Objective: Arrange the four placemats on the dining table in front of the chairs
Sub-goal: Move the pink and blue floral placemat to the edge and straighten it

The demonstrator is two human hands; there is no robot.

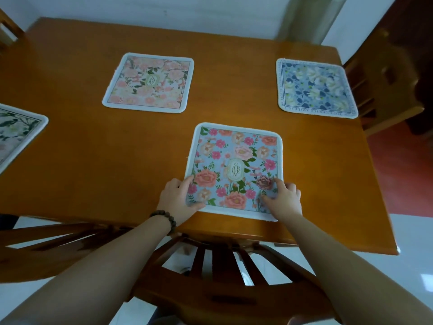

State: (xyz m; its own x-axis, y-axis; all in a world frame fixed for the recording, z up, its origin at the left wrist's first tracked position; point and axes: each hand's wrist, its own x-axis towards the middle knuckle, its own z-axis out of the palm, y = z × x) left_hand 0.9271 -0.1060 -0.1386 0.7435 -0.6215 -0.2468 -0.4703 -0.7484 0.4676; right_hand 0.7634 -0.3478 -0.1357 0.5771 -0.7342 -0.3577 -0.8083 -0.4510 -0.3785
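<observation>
A blue placemat with pink and peach flowers (236,158) lies flat near the table's front edge, in front of a chair. My left hand (179,198) grips its near left corner, thumb on top. My right hand (284,200) grips its near right corner the same way. A pale pink floral placemat (150,83) lies farther back, left of centre. A blue and cream floral placemat (316,87) sits at the right edge beside a chair. A white and green floral placemat (16,134) is partly cut off at the left edge.
The wooden dining table (93,165) fills most of the view. A slatted wooden chair back (222,261) stands between me and the table. Another chair (384,78) is at the right side, and part of one (7,31) at the far left. White wall behind.
</observation>
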